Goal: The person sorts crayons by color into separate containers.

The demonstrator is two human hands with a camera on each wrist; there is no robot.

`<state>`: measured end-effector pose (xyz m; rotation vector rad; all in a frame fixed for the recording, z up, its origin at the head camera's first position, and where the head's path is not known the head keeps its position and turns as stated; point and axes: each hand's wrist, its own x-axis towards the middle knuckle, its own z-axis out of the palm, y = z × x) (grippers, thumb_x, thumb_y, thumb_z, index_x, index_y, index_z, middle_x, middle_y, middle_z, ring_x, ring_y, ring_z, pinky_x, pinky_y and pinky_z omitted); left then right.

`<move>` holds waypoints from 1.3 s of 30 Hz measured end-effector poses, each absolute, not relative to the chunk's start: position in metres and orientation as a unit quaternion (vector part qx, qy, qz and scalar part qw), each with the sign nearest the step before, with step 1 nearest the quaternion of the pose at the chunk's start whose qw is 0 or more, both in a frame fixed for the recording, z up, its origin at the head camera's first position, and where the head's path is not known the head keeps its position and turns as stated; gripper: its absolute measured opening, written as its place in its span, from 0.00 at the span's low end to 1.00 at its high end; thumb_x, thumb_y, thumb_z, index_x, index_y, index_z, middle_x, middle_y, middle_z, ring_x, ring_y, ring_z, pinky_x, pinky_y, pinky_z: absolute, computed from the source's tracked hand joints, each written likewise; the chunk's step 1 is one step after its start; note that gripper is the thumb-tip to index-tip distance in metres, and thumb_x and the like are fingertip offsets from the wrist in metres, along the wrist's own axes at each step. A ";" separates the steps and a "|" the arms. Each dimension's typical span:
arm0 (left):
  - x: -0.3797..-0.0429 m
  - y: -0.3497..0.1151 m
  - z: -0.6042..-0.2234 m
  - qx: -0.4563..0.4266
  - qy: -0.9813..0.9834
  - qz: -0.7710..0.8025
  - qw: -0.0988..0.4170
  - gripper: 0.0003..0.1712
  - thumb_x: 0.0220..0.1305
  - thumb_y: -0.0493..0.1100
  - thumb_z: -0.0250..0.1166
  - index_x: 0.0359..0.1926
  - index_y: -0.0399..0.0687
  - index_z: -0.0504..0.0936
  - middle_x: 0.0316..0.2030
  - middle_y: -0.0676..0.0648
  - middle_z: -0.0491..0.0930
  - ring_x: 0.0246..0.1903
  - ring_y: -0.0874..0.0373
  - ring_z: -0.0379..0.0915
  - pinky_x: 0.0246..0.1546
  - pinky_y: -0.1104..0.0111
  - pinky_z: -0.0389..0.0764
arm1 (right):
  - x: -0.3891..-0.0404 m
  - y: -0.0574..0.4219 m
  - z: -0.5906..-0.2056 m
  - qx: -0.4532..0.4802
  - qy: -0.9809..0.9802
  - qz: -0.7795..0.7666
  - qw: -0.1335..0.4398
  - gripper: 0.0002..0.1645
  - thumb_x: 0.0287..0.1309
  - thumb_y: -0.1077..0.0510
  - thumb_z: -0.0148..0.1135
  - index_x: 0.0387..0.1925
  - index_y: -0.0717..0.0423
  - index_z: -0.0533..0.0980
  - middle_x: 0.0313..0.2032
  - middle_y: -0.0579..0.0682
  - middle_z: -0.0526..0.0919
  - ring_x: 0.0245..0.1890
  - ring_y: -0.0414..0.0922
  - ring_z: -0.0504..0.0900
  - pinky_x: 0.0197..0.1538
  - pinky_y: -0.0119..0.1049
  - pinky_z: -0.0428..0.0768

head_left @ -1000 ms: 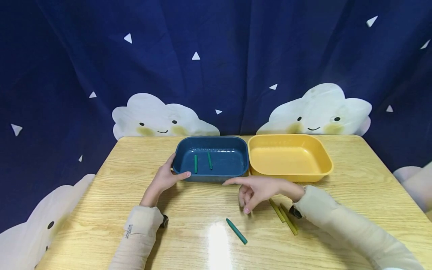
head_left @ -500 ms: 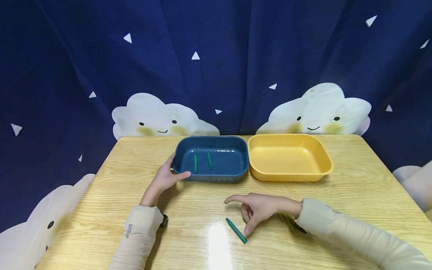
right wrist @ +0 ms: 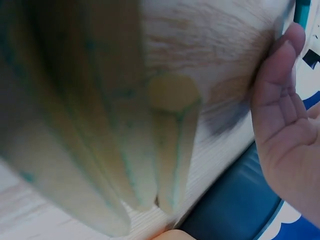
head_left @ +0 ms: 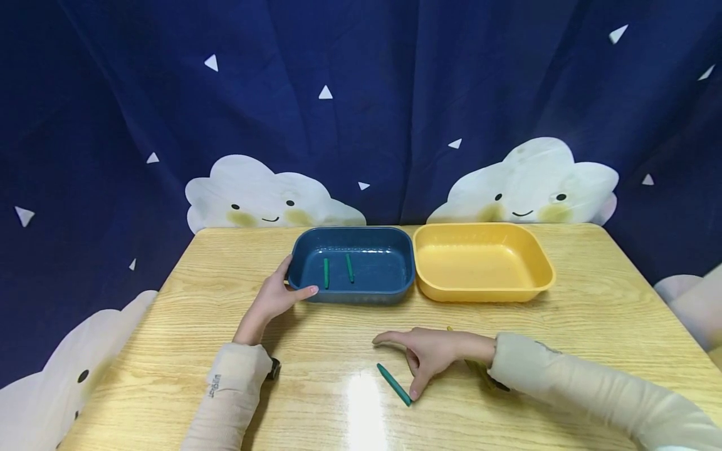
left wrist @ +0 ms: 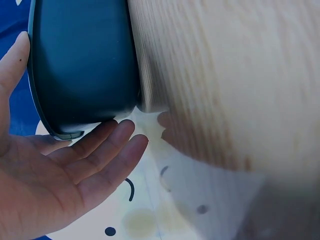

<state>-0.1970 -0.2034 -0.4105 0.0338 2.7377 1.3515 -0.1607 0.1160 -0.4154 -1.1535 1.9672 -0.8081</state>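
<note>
Spreading thumb and forefinger apart, the right hand [head_left: 431,352] is hanging by a green crayon [head_left: 394,384] that is lying at the lower centre of the head view; whether the thumb is touching it is hard to tell. The sleeve and wrist are mostly hiding the yellow crayons [right wrist: 174,142], which are blurring at the left of the right wrist view. At centre left, the left hand [head_left: 275,295] is touching the blue bin [head_left: 361,297], fingers spread; the left wrist view's top edge is cutting the bin off.
</note>
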 end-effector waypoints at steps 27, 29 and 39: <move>-0.197 -0.204 -0.412 0.013 0.892 0.449 0.042 0.56 0.51 0.51 0.69 0.70 0.40 0.43 0.62 0.31 0.59 0.48 0.42 0.71 0.47 0.56 0.72 | -0.158 0.107 -0.422 -0.511 0.783 -0.211 0.286 0.52 0.30 0.46 0.78 0.60 0.52 0.64 0.12 0.36 0.63 0.13 0.31 0.56 0.19 0.24 0.60; -0.197 -0.204 -0.412 0.012 0.893 0.448 0.041 0.56 0.51 0.51 0.69 0.70 0.39 0.43 0.61 0.30 0.58 0.48 0.41 0.71 0.47 0.56 0.72 | -0.157 0.107 -0.422 -0.509 0.785 -0.208 0.286 0.52 0.29 0.45 0.78 0.59 0.50 0.64 0.12 0.36 0.63 0.13 0.31 0.56 0.20 0.24 0.60; -0.199 -0.205 -0.413 0.011 0.892 0.450 0.042 0.56 0.52 0.50 0.69 0.70 0.38 0.42 0.62 0.30 0.57 0.49 0.40 0.70 0.47 0.55 0.72 | -0.154 0.106 -0.419 -0.506 0.793 -0.189 0.282 0.47 0.31 0.46 0.77 0.55 0.46 0.64 0.13 0.36 0.64 0.13 0.33 0.60 0.20 0.25 0.63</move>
